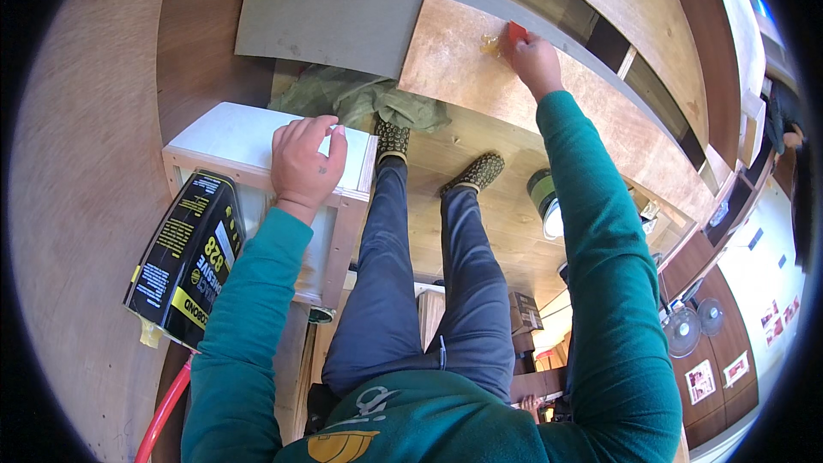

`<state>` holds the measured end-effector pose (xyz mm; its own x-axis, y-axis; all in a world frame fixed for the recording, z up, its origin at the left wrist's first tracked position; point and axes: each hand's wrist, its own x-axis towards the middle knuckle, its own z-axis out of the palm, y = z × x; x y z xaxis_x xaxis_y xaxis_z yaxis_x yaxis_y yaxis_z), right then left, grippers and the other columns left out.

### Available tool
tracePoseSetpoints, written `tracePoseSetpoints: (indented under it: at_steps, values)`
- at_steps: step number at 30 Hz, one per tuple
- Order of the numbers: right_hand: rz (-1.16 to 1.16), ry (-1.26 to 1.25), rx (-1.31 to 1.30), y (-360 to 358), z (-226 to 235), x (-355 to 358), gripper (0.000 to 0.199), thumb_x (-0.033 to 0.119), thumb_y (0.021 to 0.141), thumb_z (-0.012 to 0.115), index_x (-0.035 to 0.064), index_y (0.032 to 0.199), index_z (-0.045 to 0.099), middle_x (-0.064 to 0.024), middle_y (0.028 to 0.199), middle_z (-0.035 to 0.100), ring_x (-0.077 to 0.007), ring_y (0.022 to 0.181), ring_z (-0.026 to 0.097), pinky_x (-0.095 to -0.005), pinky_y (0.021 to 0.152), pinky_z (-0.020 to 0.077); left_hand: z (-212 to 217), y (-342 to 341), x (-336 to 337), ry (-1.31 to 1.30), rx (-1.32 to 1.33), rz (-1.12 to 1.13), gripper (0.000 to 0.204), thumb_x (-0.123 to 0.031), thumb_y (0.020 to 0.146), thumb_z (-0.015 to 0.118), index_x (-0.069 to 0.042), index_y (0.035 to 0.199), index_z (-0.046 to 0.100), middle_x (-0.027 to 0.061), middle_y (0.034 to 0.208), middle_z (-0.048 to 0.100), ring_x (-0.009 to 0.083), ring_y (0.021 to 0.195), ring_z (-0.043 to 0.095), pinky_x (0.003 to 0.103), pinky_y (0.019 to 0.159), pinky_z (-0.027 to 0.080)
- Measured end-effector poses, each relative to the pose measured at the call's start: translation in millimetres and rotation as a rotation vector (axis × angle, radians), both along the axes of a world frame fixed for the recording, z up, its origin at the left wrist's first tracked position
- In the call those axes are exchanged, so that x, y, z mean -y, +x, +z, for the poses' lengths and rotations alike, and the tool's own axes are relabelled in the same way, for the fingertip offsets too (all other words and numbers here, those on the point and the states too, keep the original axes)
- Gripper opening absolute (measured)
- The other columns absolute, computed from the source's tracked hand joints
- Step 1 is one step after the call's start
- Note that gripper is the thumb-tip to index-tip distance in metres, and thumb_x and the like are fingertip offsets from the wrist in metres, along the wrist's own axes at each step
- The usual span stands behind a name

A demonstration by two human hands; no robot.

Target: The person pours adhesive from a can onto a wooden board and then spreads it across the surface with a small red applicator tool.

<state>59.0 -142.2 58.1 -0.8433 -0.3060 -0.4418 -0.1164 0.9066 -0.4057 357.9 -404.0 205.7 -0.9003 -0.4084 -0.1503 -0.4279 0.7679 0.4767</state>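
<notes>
My right hand [537, 65] grips a small red-orange spreader [516, 33], its edge against a long plywood board [467, 56]. A blob of yellowish glue [490, 45] lies on the wood just left of the spreader. My left hand [305, 159] is over the white-topped wooden box [231, 126], fingers loosely bent, thumb apart, with nothing in it. Whether it touches the box I cannot tell. Beside my left forearm stands a black and yellow rectangular adhesive can [189, 261].
A grey panel [321, 13] lies left of the plywood. Green cloth [347, 96] is bunched on the floor below it. A round can [549, 203] stands beneath my right arm. A red hose [167, 407] runs at lower left. Fans [683, 332] stand at far right.
</notes>
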Motion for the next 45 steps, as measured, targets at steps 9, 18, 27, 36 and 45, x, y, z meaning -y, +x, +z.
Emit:
tracePoseSetpoints:
  at_steps: [9, 18, 27, 36, 45]
  values:
    - [0.249, 0.051, 0.008, 11, 13, 59, 0.032, 0.025, 0.095, 0.052, 0.0049, 0.107, 0.074, -0.0249, 0.103, 0.072, -0.0435, 0.096, 0.069, -0.0518, 0.086, 0.0547, -2, 1, -1, 0.010, -0.015, 0.006, 0.012, -0.015, 0.089, 0.069, -0.008, 0.099, 0.071, 0.0050, 0.086, 0.070, 0.0269, 0.086, 0.065, 0.039, 0.086, 0.047]
    - [0.460, 0.033, -0.180, 20, 20, 32, 0.027, 0.017, 0.097, 0.049, 0.0060, 0.108, 0.070, -0.0172, 0.109, 0.070, -0.0388, 0.102, 0.067, -0.0502, 0.086, 0.0572, -1, 3, 1, 0.008, -0.020, 0.017, 0.012, -0.017, 0.087, 0.068, -0.009, 0.096, 0.071, 0.0064, 0.089, 0.070, 0.0278, 0.087, 0.065, 0.041, 0.085, 0.047]
    - [0.445, 0.031, -0.062, 41, 6, 43, 0.027, 0.017, 0.095, 0.050, 0.0057, 0.110, 0.070, -0.0181, 0.112, 0.069, -0.0398, 0.102, 0.067, -0.0499, 0.090, 0.0558, -4, 4, 0, 0.003, -0.027, 0.019, 0.012, -0.017, 0.088, 0.068, -0.010, 0.096, 0.071, 0.0060, 0.087, 0.070, 0.0277, 0.087, 0.065, 0.040, 0.084, 0.047]
    - [0.801, 0.144, -0.037, 154, 29, 57, 0.023, 0.014, 0.091, 0.055, 0.0114, 0.110, 0.069, -0.0096, 0.112, 0.067, -0.0318, 0.101, 0.066, -0.0441, 0.081, 0.0566, -3, 3, 2, -0.011, -0.001, -0.007, 0.012, -0.016, 0.089, 0.069, -0.009, 0.099, 0.071, 0.0049, 0.087, 0.072, 0.0263, 0.087, 0.066, 0.040, 0.086, 0.047]
    - [0.374, -0.057, 0.216, 152, 66, -28, 0.022, 0.014, 0.096, 0.057, 0.0066, 0.114, 0.068, -0.0174, 0.109, 0.068, -0.0386, 0.100, 0.064, -0.0489, 0.090, 0.0527, -3, 2, -1, 0.014, -0.027, -0.026, 0.009, -0.017, 0.087, 0.069, -0.010, 0.093, 0.070, 0.0057, 0.087, 0.070, 0.0275, 0.087, 0.065, 0.041, 0.083, 0.047]
